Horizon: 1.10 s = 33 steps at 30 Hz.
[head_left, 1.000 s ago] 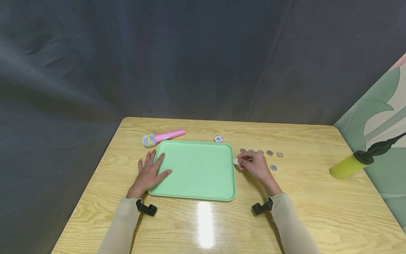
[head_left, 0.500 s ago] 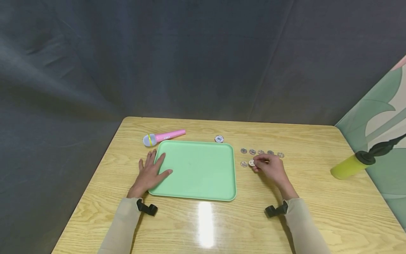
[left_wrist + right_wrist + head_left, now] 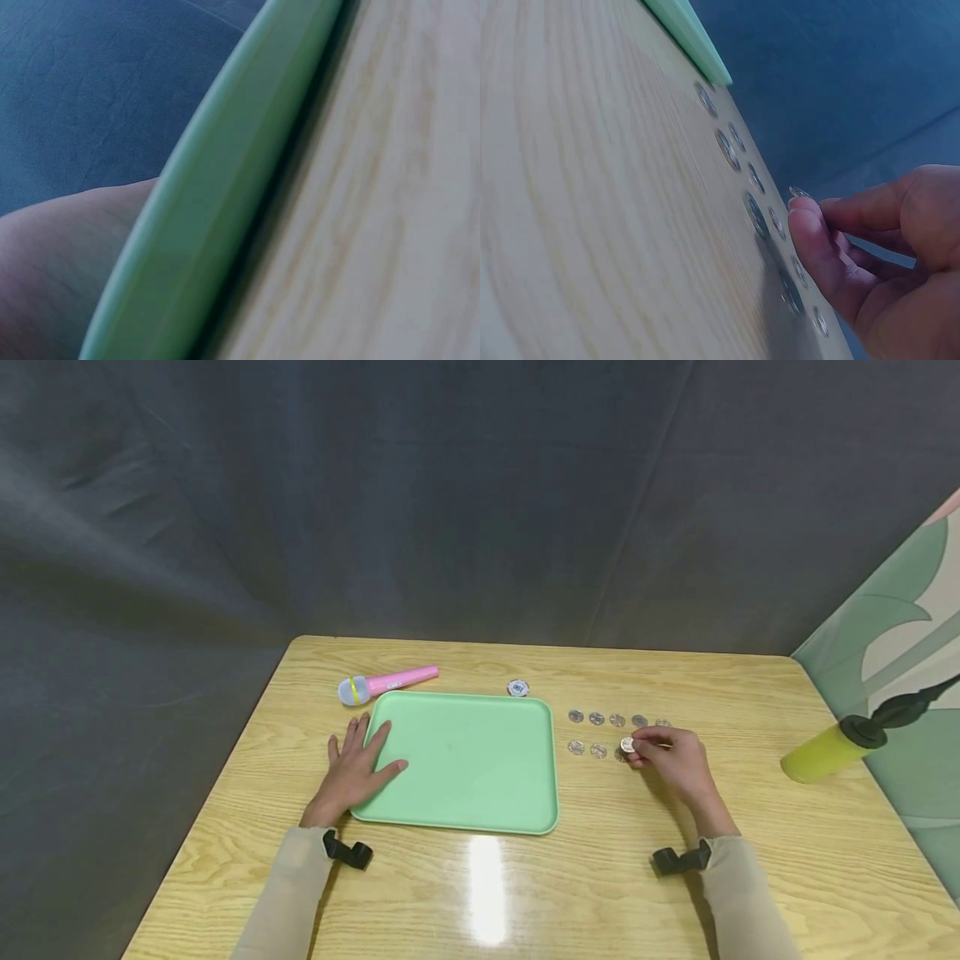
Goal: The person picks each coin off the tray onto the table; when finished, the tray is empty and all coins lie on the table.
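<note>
My right hand [image 3: 675, 764] pinches a silver coin [image 3: 627, 744] between thumb and fingertips, just above the front row of coins. In the right wrist view that coin [image 3: 801, 193] is seen edge-on, raised off the wood. Several like coins lie flat in two rows right of the tray: a back-row coin [image 3: 596, 718] and a front-row coin [image 3: 597, 750] are among them. Part of the front row is hidden by the hand. With fingers spread, my left hand [image 3: 351, 777] rests across the left edge of a green tray [image 3: 457, 827], its thumb over the inside.
A pink toy microphone [image 3: 390, 683] lies behind the tray's left corner. Behind its right part lies a white poker chip [image 3: 517, 687]. At the table's right side a yellow-green bottle [image 3: 825, 752] with a dark top appears tilted. Dark cloth [image 3: 480, 527] hangs behind the table.
My right hand has moved rightward with the pinched coin, from beside the tray's right edge along the front row. Coins it had covered now show. The left hand stays put.
</note>
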Each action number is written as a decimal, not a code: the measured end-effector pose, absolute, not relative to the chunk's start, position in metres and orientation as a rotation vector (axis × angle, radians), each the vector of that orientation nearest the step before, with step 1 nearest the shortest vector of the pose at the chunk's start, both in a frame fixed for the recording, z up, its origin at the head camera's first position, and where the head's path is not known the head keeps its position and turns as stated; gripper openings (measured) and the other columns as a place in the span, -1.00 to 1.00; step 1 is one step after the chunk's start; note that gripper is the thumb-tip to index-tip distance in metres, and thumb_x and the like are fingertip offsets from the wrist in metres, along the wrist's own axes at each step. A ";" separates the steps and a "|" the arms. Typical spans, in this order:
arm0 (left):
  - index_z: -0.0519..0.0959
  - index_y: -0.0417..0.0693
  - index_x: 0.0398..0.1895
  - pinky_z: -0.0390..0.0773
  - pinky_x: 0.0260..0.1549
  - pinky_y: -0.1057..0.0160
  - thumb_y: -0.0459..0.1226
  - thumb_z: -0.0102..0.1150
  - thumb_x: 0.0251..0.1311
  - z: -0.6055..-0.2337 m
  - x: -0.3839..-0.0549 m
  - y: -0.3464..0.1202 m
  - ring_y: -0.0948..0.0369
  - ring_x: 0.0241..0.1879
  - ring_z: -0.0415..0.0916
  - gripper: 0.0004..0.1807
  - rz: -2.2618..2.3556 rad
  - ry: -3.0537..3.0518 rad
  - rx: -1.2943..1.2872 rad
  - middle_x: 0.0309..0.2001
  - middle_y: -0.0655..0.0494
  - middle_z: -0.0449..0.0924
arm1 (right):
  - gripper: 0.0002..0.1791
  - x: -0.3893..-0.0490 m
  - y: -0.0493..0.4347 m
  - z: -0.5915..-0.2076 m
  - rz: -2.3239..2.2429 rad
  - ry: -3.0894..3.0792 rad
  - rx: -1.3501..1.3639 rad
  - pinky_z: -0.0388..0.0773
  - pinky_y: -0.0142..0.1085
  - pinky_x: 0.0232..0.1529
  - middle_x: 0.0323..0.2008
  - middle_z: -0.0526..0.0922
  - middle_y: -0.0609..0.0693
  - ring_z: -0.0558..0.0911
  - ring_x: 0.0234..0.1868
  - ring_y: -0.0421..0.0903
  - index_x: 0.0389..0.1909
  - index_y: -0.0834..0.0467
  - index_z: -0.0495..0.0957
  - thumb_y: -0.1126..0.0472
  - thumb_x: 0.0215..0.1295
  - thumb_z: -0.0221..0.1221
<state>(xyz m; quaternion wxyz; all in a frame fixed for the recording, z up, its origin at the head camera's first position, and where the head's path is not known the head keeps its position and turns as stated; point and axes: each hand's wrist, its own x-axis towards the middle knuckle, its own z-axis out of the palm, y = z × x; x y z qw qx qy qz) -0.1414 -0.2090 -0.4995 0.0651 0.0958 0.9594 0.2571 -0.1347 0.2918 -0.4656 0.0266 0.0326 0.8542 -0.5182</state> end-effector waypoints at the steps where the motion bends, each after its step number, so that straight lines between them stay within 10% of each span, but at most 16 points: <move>1: 0.04 -0.03 0.61 -0.46 0.42 -0.47 0.17 0.06 0.35 -0.499 -0.141 -0.209 -0.27 0.61 -0.41 -0.10 0.779 2.894 0.289 0.63 -0.29 -0.31 | -0.71 -0.134 0.295 -0.465 -1.601 2.635 0.113 0.73 -0.41 -0.27 -0.19 0.70 0.35 0.72 -0.39 -0.35 0.03 0.54 0.56 0.40 0.40 0.14; 15: 0.03 -0.02 0.61 -0.47 0.42 -0.47 0.17 0.05 0.35 -0.499 -0.141 -0.208 -0.26 0.61 -0.43 -0.10 0.784 2.889 0.281 0.63 -0.27 -0.33 | -0.62 -0.126 0.336 -0.469 -1.717 2.561 0.229 0.72 -0.42 -0.25 -0.43 0.68 -0.32 0.72 -0.39 -0.39 0.12 0.64 0.42 0.42 0.43 0.08; 33: 0.02 -0.01 0.61 -0.47 0.42 -0.46 0.17 0.04 0.36 -0.498 -0.141 -0.209 -0.26 0.61 -0.43 -0.10 0.772 2.890 0.287 0.63 -0.27 -0.34 | -0.66 -0.126 0.347 -0.470 -1.478 2.642 0.316 0.72 -0.44 -0.31 -0.35 0.72 -0.04 0.67 -0.43 -0.42 0.08 0.59 0.49 0.40 0.42 0.09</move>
